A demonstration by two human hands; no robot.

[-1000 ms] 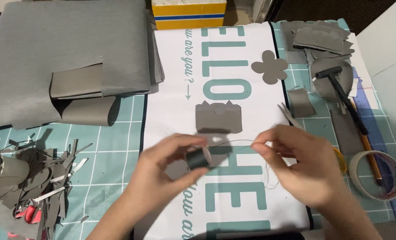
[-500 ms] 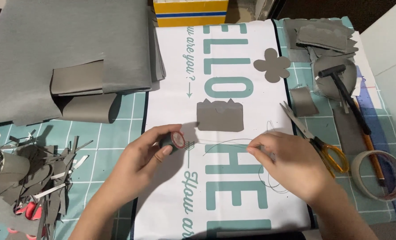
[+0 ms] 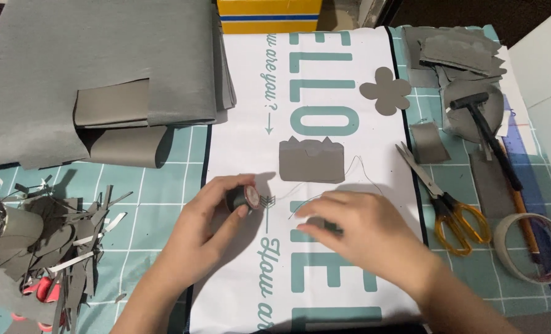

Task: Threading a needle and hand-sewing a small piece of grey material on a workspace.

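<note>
My left hand (image 3: pixel 204 229) pinches a small dark spool of thread (image 3: pixel 241 198) between thumb and fingers, low over the white printed sheet (image 3: pixel 325 130). A thin thread (image 3: pixel 350 179) runs from the spool area in a loop toward my right hand (image 3: pixel 362 232), which rests palm down on the sheet with the fingers close together over the thread end. Just beyond both hands lies a grey leather piece with a notched top edge (image 3: pixel 311 161).
Yellow-handled scissors (image 3: pixel 448 207) and a tape roll (image 3: pixel 529 247) lie to the right. A grey clover cutout (image 3: pixel 385 90), a hammer-like tool (image 3: pixel 489 133), grey offcuts (image 3: pixel 455 46), large grey sheets (image 3: pixel 96 74) and a scrap pile (image 3: pixel 34 247) surround the teal cutting mat (image 3: pixel 152 198).
My hands have drawn apart: the left carried the spool leftward and slightly up, and the right moved down and flattened on the sheet. The thread now lies in a loop between them.
</note>
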